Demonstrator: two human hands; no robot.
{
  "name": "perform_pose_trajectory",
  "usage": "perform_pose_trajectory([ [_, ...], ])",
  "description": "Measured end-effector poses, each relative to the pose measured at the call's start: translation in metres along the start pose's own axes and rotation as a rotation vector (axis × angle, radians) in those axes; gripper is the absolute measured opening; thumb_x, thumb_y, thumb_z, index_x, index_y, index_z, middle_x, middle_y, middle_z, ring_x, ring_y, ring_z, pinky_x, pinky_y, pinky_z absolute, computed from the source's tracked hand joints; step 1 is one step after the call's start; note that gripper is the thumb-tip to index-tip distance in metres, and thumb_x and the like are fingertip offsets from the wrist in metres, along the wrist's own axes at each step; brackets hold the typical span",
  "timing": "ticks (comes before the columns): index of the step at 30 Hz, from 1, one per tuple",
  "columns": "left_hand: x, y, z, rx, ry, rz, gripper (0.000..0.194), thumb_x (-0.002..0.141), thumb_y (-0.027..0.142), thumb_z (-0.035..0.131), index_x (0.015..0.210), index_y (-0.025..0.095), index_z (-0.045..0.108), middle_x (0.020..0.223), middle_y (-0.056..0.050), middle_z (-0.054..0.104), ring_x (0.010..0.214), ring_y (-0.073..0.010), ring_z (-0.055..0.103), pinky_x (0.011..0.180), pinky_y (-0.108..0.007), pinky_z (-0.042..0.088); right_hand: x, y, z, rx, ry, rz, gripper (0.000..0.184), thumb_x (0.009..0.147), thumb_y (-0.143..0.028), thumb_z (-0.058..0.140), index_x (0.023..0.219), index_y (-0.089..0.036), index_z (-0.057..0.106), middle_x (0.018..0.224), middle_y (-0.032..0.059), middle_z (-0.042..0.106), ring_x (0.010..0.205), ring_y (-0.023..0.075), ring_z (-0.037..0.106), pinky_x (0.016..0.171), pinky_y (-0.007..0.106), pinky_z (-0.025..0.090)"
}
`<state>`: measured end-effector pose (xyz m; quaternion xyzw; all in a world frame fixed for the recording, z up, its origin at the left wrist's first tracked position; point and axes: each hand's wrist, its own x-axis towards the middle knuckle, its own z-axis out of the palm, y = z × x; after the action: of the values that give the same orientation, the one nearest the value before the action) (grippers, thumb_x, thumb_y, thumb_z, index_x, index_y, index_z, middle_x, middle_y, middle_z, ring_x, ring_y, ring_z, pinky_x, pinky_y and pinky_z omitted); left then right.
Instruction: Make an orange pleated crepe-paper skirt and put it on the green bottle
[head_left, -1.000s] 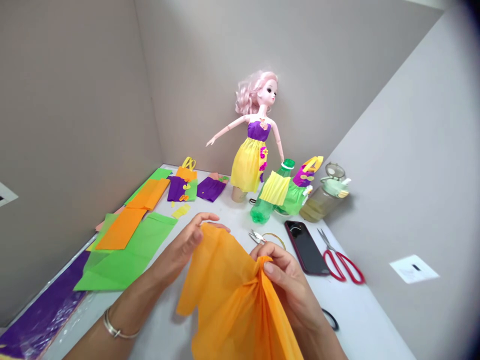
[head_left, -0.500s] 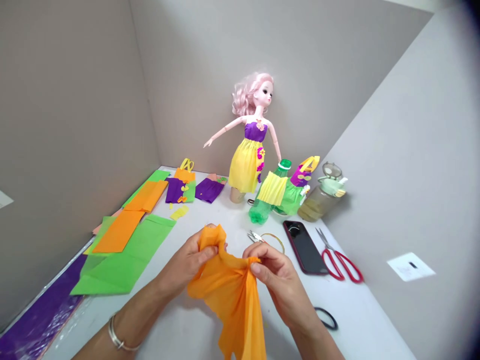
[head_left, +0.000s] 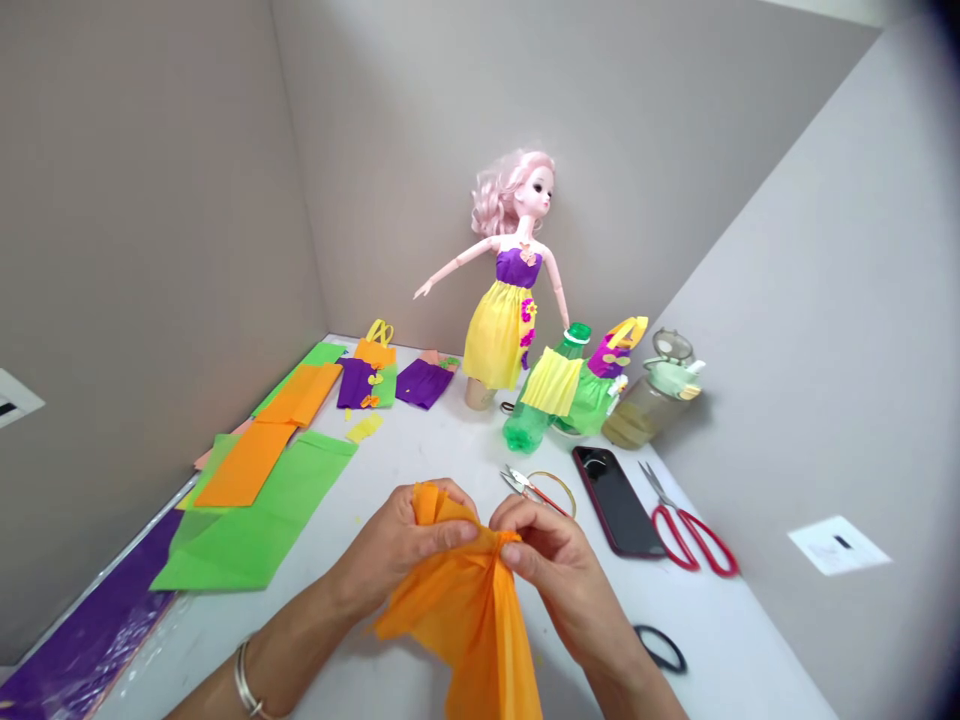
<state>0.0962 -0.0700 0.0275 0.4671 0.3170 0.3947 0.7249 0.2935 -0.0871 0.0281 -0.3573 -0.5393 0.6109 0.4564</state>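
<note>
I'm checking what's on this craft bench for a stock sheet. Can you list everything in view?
table: 1, white, under everything
walls: 3, grey, around the table
doll: 1, pink hair, purple-yellow dress, at the back
green plastic bottle: 1, yellow paper skirt, tilted, right of doll
paper outfits: about 3, mixed colours, either side of doll
crepe paper sheets: several, orange and green, left side
purple sheet: 1, front left
snips: 1, silver, centre
wire ring: 1, gold, by snips
phone: 1, black, right of ring
scissors: 1, red handles, right of phone
hair tie: 1, black, front right
drink bottle: 1, pale green lid, back right
orange crepe paper: 1, gathered in both hands
left hand: 1, pinching paper
right hand: 1, pinching paper
</note>
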Motion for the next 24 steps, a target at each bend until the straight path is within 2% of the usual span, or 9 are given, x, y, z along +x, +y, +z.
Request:
perform_pose_trajectory([
  [4, 0.0013, -0.0025, 0.0013, 0.100, 0.030, 0.096, 0.024, 0.082, 0.039, 0.076, 0.079, 0.018, 0.063, 0.077, 0.001, 0.052, 0.071, -0.0132, 0.051, 0.066, -0.024, 0.041, -0.0007, -0.0005, 0.0005, -0.002, -0.001, 0.013, 0.015, 0.082, -0.035, 0.078, 0.079, -0.022, 0.071, 0.078, 0.0002, 0.058, 0.073, 0.0145, 0.049, 0.066, 0.026, 0.039],
  [12, 0.0043, -0.0059, 0.0048, 0.179, 0.070, 0.098, 0.029, 0.078, 0.044, 0.077, 0.077, 0.019, 0.062, 0.078, 0.000, 0.052, 0.072, -0.0153, 0.053, 0.068, -0.028, 0.045, 0.0000, 0.0000, 0.0025, -0.007, 0.049, 0.010, 0.016, 0.078, -0.035, 0.081, 0.077, -0.022, 0.072, 0.074, 0.0003, 0.059, 0.069, 0.0146, 0.049, 0.062, 0.026, 0.040],
  [18, 0.0044, -0.0096, 0.0081, 0.183, 0.097, 0.113, 0.033, 0.077, 0.048, 0.077, 0.075, 0.019, 0.063, 0.075, -0.001, 0.051, 0.086, -0.0218, 0.058, 0.072, -0.030, 0.047, -0.0008, -0.0019, 0.0033, -0.018, 0.026, -0.005, 0.009, 0.080, -0.030, 0.079, 0.080, -0.023, 0.073, 0.080, 0.0001, 0.063, 0.075, 0.0143, 0.054, 0.069, 0.026, 0.043],
  [24, 0.0042, -0.0094, 0.0087, 0.185, 0.102, 0.142, 0.031, 0.074, 0.049, 0.079, 0.073, 0.020, 0.067, 0.077, -0.001, 0.054, 0.080, -0.0199, 0.055, 0.080, -0.034, 0.046, -0.0008, -0.0018, 0.0040, -0.018, 0.054, -0.004, 0.012, 0.078, -0.027, 0.082, 0.078, -0.022, 0.071, 0.078, -0.0009, 0.064, 0.074, 0.0135, 0.055, 0.068, 0.025, 0.043],
])
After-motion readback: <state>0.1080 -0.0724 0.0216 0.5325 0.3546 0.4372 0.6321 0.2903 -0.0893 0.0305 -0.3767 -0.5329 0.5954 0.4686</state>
